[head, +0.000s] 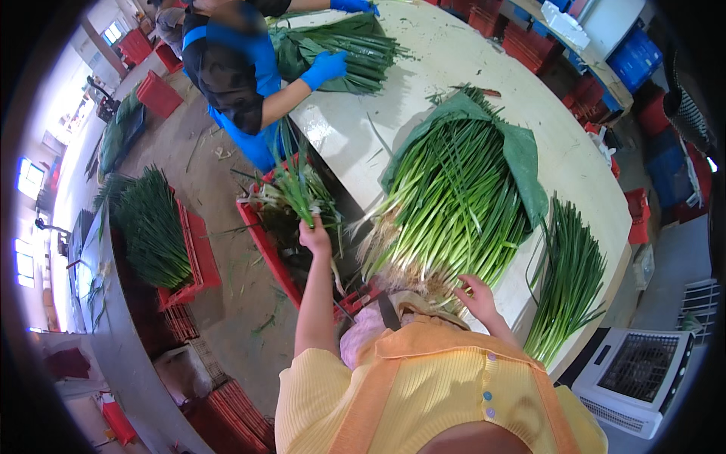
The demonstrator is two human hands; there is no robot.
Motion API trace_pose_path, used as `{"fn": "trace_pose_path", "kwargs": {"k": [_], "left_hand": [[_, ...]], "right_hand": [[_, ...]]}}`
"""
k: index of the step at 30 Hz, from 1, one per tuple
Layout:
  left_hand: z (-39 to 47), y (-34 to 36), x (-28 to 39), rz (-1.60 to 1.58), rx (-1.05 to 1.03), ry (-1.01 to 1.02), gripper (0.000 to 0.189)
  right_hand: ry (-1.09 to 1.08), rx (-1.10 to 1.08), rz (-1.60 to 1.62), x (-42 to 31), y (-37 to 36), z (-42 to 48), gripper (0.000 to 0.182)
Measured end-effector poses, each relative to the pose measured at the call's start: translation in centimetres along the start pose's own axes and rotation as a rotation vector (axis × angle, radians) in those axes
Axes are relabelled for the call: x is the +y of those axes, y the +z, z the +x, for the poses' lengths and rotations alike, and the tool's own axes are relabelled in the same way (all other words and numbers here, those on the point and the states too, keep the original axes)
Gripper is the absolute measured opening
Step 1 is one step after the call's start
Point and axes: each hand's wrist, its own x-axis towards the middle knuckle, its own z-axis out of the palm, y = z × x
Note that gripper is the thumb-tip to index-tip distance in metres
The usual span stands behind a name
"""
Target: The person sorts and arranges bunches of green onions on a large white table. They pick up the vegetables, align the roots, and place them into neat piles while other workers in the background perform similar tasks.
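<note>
My left hand (315, 238) is closed around a small bunch of green onion leaves (296, 196), held upright over a red plastic crate (266, 255) containing loose trimmings. A large heap of green onions (454, 198) with pale stalks and stringy roots lies on the white table (351, 147), partly wrapped in a green cloth (524, 164). At the root end of that heap, my right hand (477, 298) has its fingers apart and nothing visible in it. To its right lies a separate bunch of green onions (570, 278), its stalks pointing towards me.
Across the table a co-worker in a blue apron (258, 142) rests a blue-gloved hand (326, 69) on another wrapped bundle (363, 57). At left, a red crate (198, 255) holds more greens (150, 227). An air cooler (632, 374) stands at the lower right.
</note>
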Motion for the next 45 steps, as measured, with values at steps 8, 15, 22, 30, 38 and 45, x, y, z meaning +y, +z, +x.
{"fn": "trace_pose_path", "kwargs": {"k": [8,15,22,30,38,45], "left_hand": [[3.3,-10.0,-10.5,-0.054,-0.135,-0.079,0.037],[-2.8,-19.6,-5.2,-0.781,-0.072,-0.503,0.016],[-7.0,-31.1,-6.6,-1.151,0.392,-0.636,0.014],[-22.3,-44.8,-19.5,-1.425,0.552,-0.724,0.033],[-32.3,-52.1,-23.2,-1.555,0.678,-0.69,0.029],[-23.3,-56.5,-10.7,-1.194,0.839,-0.388,0.045]], "right_hand": [[-0.052,0.196,0.267,-1.8,0.4,0.2,0.012],[0.179,0.269,0.788,-5.3,-0.6,-1.4,0.046],[0.309,-0.02,1.006,-5.1,0.0,-6.9,0.045],[0.398,-0.091,1.058,-5.4,4.3,-14.4,0.033],[0.432,-0.276,1.031,-11.8,9.7,-17.2,0.03],[0.398,-0.259,1.02,-14.2,14.3,-16.2,0.023]]}}
